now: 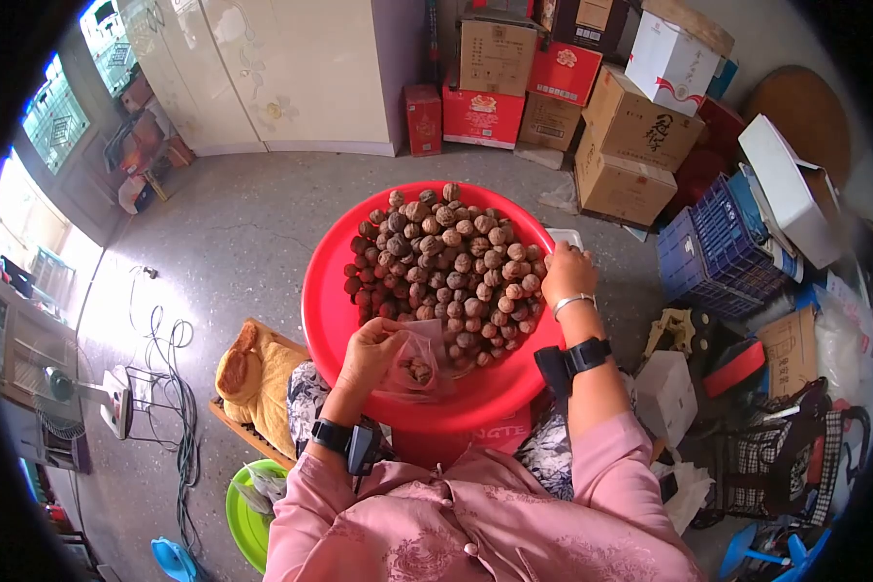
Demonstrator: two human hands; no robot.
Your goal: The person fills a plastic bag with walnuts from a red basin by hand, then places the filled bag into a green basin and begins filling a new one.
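Head view, looking down on a wide red basin (pixel 332 320) of walnuts (pixel 441 254) at the centre of the frame. The walnuts are rounded, with ridged, wrinkled shells ranging from light tan to dark brown; the darker ones lie mostly toward the left of the heap, the paler ones toward the right. They form a broad mound against the far and right parts of the basin, whose smooth, bright red surface is exposed at left and near the lower edge. A clear plastic bag (pixel 419 373), thin and creased, lies over the near part of the basin and holds a few light-brown pieces, their exact form blurred by the film. The left hand (pixel 371 351), just left of centre, pinches the upper edge of the bag between thumb and fingers. The right hand (pixel 569 274), right of centre, rests with fingers bent at the right rim of the basin, beside the walnuts; whether the fingertips grip anything cannot be told. A white object (pixel 565 236) shows just beyond this hand, partly hidden.
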